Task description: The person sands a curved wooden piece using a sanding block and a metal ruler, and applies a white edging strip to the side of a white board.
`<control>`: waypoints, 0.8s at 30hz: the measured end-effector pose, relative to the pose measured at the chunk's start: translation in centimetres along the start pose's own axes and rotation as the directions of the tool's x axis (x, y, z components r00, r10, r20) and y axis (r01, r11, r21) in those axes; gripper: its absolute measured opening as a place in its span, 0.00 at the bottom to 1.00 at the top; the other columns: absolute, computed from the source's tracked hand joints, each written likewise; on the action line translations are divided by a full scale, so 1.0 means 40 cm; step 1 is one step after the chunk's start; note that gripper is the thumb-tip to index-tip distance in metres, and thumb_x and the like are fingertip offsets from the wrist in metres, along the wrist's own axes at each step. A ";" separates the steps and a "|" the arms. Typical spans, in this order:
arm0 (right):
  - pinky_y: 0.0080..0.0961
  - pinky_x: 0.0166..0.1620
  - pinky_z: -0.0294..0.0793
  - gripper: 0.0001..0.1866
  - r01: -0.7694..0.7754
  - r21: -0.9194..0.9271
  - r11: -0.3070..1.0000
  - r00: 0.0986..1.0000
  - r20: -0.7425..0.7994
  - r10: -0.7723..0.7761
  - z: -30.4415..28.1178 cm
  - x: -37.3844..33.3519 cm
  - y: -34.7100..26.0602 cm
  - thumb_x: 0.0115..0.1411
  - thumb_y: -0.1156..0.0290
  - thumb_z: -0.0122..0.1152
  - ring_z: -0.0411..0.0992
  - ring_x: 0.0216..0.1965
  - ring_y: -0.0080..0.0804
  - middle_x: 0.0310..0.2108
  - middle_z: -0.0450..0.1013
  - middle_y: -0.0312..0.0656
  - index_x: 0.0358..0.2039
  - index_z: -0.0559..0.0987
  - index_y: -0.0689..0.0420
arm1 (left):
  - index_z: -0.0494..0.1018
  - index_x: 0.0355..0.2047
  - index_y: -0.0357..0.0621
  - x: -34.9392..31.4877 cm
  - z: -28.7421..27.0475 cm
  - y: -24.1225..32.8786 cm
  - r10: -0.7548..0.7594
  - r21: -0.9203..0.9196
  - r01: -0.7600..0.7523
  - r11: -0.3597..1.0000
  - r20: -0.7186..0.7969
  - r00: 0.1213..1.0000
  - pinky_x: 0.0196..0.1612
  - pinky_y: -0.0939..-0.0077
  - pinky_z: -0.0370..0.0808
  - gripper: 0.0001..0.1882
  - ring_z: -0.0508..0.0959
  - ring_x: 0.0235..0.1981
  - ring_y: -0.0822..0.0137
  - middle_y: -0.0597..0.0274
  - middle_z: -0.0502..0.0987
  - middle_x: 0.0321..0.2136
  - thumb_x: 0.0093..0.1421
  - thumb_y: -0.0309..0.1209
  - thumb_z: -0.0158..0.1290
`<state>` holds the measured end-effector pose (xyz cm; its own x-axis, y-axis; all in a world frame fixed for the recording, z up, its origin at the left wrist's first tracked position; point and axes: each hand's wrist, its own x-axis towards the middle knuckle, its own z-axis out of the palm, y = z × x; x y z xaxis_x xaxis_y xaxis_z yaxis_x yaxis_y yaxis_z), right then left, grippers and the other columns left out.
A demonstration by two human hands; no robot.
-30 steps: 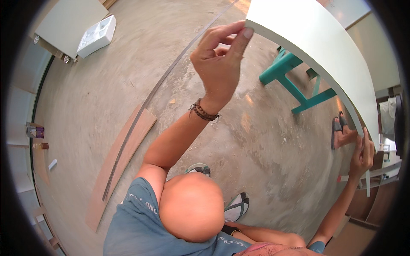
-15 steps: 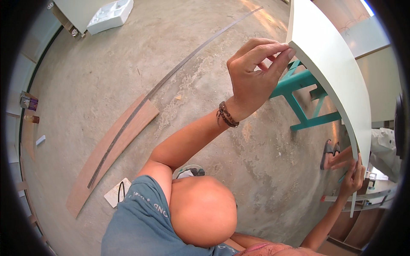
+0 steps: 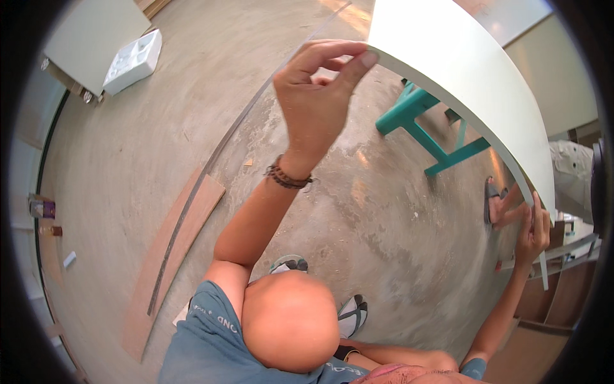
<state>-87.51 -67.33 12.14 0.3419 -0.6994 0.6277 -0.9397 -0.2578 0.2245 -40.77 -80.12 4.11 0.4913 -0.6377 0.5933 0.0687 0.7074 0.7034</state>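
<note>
A large white board (image 3: 467,64) stretches across the upper right, its edge facing me. My left hand (image 3: 316,109) pinches the board's left corner between thumb and fingers; the wrist wears a dark beaded bracelet (image 3: 286,176). Farther along the same edge, at the right, my right hand (image 3: 533,235) is closed against it with one finger pointing up. A thin white strip (image 3: 544,272) hangs past the edge below that hand, and the fingers appear to grip it. Whether the strip runs along the whole edge I cannot tell.
Under the board stands a green stool (image 3: 416,112). Beyond it is another person's sandalled foot (image 3: 492,201). On the concrete floor lie a wooden plank (image 3: 203,201), a long dark strip (image 3: 224,137) and a white foam tray (image 3: 133,63). Brown panels (image 3: 569,297) stand at lower right.
The whole view has shifted, so board, stool and left hand appear farther left. Both hands keep their hold, and the right hand appears slightly higher in the picture.
</note>
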 end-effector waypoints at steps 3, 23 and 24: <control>0.23 0.25 0.63 0.18 0.035 0.023 0.999 0.999 -0.041 -0.034 -0.006 0.017 -0.018 0.69 0.73 0.62 0.64 0.26 0.20 0.30 0.71 0.34 0.59 0.81 0.52 | 0.85 0.38 0.43 0.011 -0.012 0.013 -0.190 -0.057 0.195 0.979 0.086 0.978 0.23 0.86 0.79 0.08 0.81 0.31 0.78 0.64 0.84 0.35 0.57 0.27 0.69; 0.20 0.22 0.66 0.18 0.025 0.002 1.000 0.995 -0.098 -0.025 0.019 0.020 -0.009 0.65 0.67 0.67 0.66 0.22 0.15 0.27 0.74 0.30 0.56 0.83 0.46 | 0.86 0.43 0.64 0.025 0.100 -0.009 0.710 0.303 -0.927 0.222 0.601 0.367 0.50 0.76 0.78 0.14 0.82 0.43 0.75 0.80 0.85 0.41 0.54 0.37 0.66; 0.19 0.22 0.66 0.18 0.031 0.006 0.999 0.994 -0.107 -0.031 0.026 0.021 -0.010 0.65 0.67 0.67 0.66 0.22 0.15 0.27 0.74 0.29 0.56 0.83 0.46 | 0.86 0.42 0.64 0.026 0.099 -0.007 0.709 0.308 -0.928 0.209 0.606 0.361 0.50 0.76 0.78 0.14 0.82 0.43 0.75 0.81 0.85 0.40 0.54 0.37 0.66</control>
<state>-86.83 -68.53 11.80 0.3680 -0.6155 0.6969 -0.9285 -0.2834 0.2400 -43.73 -82.20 6.07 -0.3005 0.0866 0.9498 -0.7088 0.6461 -0.2832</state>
